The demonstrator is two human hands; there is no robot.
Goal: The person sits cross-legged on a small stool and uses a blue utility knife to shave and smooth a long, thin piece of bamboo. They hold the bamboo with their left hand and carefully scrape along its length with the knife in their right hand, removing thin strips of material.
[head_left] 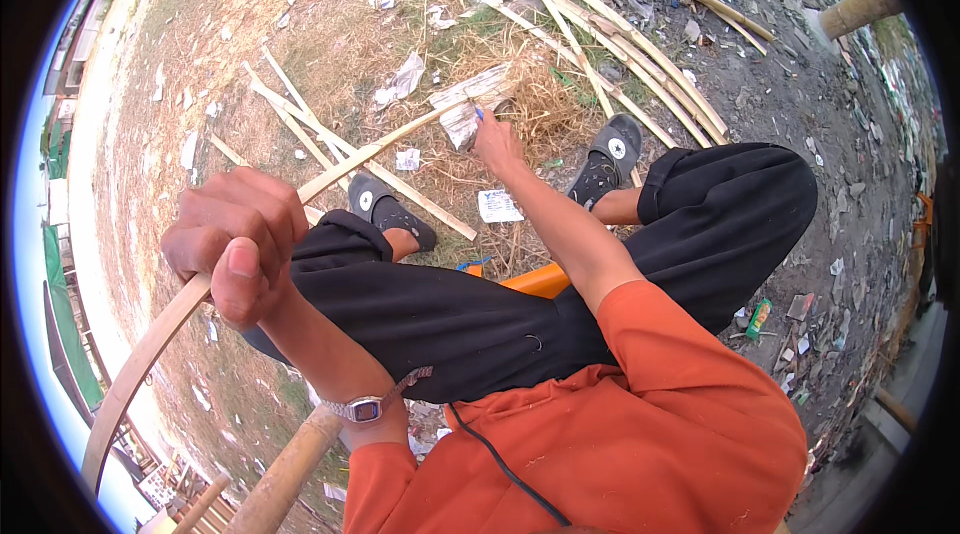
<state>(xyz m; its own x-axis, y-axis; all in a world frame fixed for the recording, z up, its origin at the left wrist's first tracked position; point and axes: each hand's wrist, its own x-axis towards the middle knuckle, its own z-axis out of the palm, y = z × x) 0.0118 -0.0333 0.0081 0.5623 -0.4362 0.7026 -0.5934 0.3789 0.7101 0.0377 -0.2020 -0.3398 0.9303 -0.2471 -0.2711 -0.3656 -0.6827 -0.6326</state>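
**Bamboo strip held at both ends over the knees**

Beyond both hands lies dry, littered ground point(300, 44), and past the right hand a heap of long bamboo poles point(640, 44) fans out, with shorter split slats point(330, 139) scattered nearer the left.

The long bamboo strip point(150, 354) curves from below the left hand, through its fist, and runs forward to the right hand. The two widely spaced grips look meant to steady the flexible length.

The left hand point(235, 244) is clamped tight around the strip, thumb pressed on top. The right hand point(495, 144), arm stretched forward, is closed on the strip's far end; a small blue thing point(479, 114) shows at its fingertips, too small to identify.

A wristwatch point(365, 409) sits behind the left hand. Black sandals point(610, 159) flank the right hand.
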